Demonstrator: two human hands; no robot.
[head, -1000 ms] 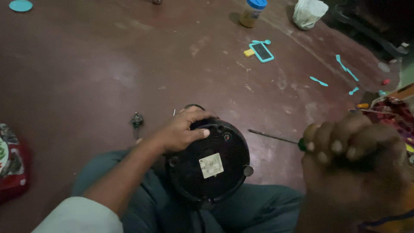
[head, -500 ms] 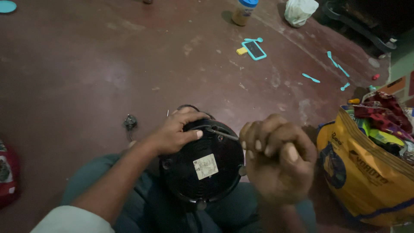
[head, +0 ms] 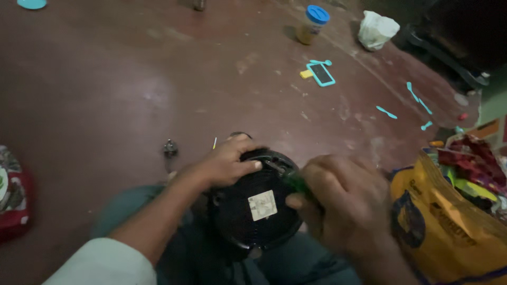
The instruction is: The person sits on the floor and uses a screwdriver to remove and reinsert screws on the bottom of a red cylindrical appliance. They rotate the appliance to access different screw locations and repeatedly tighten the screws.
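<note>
Two hands work over one round black appliance base (head: 253,211) that sits upturned in the person's lap, low in the middle of the view, with a pale square sticker (head: 262,205) on its underside. At the far left edge lies a red patterned bundle (head: 11,195) on the dark red floor (head: 105,79). A little further right, a small metal part (head: 169,149) rests on the floor just beyond the knee. The left hand (head: 228,162) comes next, its fingers spread and pressed down on the top left rim of the base, thumb lying across the black surface. Right of it, the right hand (head: 343,200) is closed tight around a green-handled screwdriver (head: 296,182), whose metal shaft slants onto the base near the left thumb. Beyond, on the floor, stand a blue-lidded jar (head: 312,24), a turquoise-framed slate (head: 320,74) and a white bag (head: 377,30). A yellow sack (head: 443,227) stuffed with bright wrappers fills the right edge.
</note>
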